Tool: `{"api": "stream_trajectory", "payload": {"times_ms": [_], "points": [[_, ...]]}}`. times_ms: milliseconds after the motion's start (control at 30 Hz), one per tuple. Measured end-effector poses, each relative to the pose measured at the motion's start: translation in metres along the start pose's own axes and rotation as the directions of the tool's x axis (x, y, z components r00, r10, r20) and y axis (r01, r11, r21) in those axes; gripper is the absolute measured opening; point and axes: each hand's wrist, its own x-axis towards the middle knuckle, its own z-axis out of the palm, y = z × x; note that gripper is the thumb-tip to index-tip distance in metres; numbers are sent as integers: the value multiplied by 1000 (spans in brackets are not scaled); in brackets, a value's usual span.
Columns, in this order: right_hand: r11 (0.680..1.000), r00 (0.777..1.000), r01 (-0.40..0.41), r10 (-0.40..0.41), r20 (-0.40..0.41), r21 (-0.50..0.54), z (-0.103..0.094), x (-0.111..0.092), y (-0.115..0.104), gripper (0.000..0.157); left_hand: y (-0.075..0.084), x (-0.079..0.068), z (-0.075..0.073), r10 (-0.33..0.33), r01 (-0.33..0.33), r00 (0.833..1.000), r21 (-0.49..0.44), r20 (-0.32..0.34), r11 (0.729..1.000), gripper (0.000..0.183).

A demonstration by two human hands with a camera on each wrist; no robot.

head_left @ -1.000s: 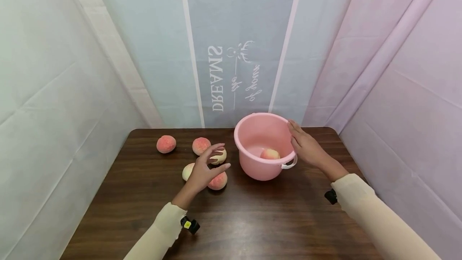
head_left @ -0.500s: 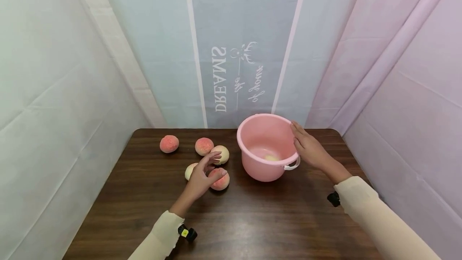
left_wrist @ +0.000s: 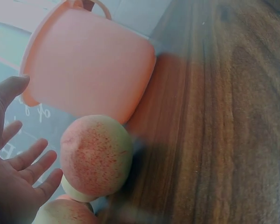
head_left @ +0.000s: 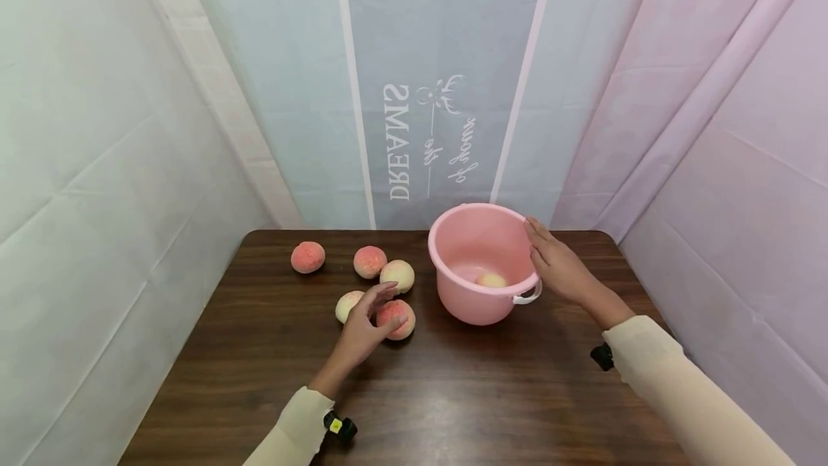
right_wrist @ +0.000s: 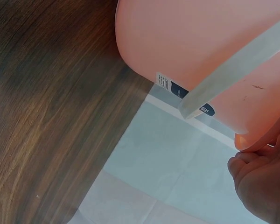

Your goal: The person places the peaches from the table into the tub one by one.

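Note:
My left hand (head_left: 362, 322) reaches over a red-and-cream peach (head_left: 404, 326), thumb and fingers spread around it. The left wrist view shows the fingers apart from this peach (left_wrist: 98, 156). Close by lie a pale peach (head_left: 397, 275), a second pale peach (head_left: 348, 305) partly hidden by the hand, and a pinkish peach (head_left: 370, 262). My right hand (head_left: 561, 268) holds the right rim of a pink bucket (head_left: 475, 304); in the right wrist view its fingers (right_wrist: 245, 163) bend at the rim. Inside the bucket sits another pale peach (head_left: 491, 280).
A red peach (head_left: 307, 257) lies alone toward the back left of the dark wooden table (head_left: 453, 394). The bucket's white handle (head_left: 527, 293) hangs at its front right. Hanging cloth (head_left: 440, 34) encloses the table at the back and sides.
My left hand has lowered toward the red-and-cream peach, leaving the pale one behind it more exposed. My right hand stays at the bucket rim. The view has shifted slightly.

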Motion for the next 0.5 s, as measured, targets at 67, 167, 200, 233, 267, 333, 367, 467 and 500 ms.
{"api": "stream_trajectory", "payload": {"times_ms": [67,167,200,233,267,333,367,467,500], "points": [[1000,1000,-1,1,0,-3,0,0,1,53,-2,0,1,0,0,1000,-5,-4,1000,58],[1000,1000,-2,2,4,-7,0,0,2,54,-4,-1,2,-7,7,1000,-9,-11,1000,58],[1000,1000,-3,3,6,-6,0,0,2,54,-5,-1,2,-5,4,1000,-10,-13,1000,57],[1000,1000,-5,5,9,-4,0,0,2,54,-6,-1,2,-1,1,1000,-5,-16,1000,58],[1000,1000,-7,7,10,-4,0,0,2,54,-6,-2,3,0,0,1000,2,-19,1000,58],[1000,1000,-10,10,12,1,0,0,2,54,-6,-3,3,8,-8,1000,18,-22,1000,59],[1000,1000,-11,11,11,1,0,1,2,54,-7,-3,4,13,-12,1000,28,-22,1000,59],[1000,1000,-14,14,11,2,0,1,2,54,-9,-4,5,3,-2,1000,56,-18,998,62],[1000,1000,-12,12,9,1,0,1,2,54,-10,-4,6,2,-1,1000,65,-19,998,63]]}}
